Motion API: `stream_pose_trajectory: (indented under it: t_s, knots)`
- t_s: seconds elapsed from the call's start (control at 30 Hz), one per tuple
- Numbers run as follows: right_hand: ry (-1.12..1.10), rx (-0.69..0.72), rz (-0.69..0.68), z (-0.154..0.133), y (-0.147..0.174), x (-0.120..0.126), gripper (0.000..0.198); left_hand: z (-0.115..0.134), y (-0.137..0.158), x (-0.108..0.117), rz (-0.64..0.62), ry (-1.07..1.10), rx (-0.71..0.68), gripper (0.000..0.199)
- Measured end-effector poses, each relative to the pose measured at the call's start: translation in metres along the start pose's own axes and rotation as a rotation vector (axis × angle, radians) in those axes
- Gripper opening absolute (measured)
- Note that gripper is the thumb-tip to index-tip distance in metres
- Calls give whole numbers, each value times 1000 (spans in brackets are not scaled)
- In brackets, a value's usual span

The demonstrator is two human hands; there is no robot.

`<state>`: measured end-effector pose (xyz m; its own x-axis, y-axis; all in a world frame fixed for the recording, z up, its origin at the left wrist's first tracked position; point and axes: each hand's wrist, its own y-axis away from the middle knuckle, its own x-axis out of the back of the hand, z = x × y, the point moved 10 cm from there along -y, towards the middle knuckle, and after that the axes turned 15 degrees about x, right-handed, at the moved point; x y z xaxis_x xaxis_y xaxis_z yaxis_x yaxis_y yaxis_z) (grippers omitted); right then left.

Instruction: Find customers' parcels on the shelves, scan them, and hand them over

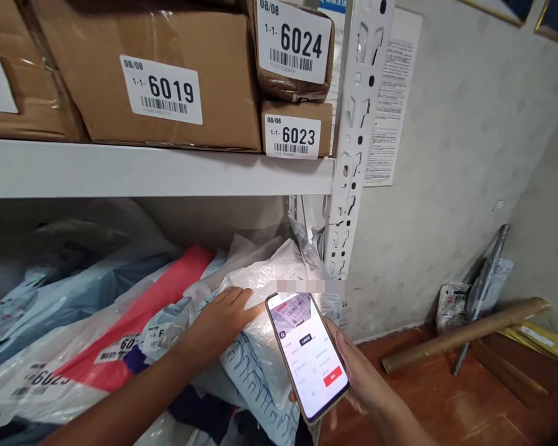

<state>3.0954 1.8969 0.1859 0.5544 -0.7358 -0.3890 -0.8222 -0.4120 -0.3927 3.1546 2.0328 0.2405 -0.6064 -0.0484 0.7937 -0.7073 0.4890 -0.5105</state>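
In my right hand (348,365) is a smartphone (307,359), held upright and tilted. Its lit screen shows a camera picture of a label at the top and a red button low down. My left hand (225,319) is closed on a white plastic mailer bag (270,272) at the right end of the lower shelf, just left of the phone. Under that hand lies a light blue bag with dark lettering (265,396). A red parcel bag (139,319) and other labelled bags lean in a row to the left. The phone covers part of the white mailer.
Cardboard boxes (223,74) with numbered labels stand on the upper shelf, above a white beam (158,167). A perforated white post (351,136) rises at the right. Cardboard tubes (465,334), a metal pole (483,291) and yellow parcels (546,341) lie by the wall.
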Motion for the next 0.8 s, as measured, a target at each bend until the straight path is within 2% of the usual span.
stream_pose_trajectory:
  t_s: [0.27,0.57,0.73,0.8]
  knots:
    - [-18,11,-18,-5,1,-4,71,0,0,1,-2,-4,-8,20]
    - [47,12,-3,-9,1,-10,80,1,0,8,-5,3,1,25]
    - [-17,51,-21,-6,4,-7,74,0,0,8,6,5,8,22]
    - [-31,57,-56,-7,6,-9,79,0,0,7,2,2,10,22]
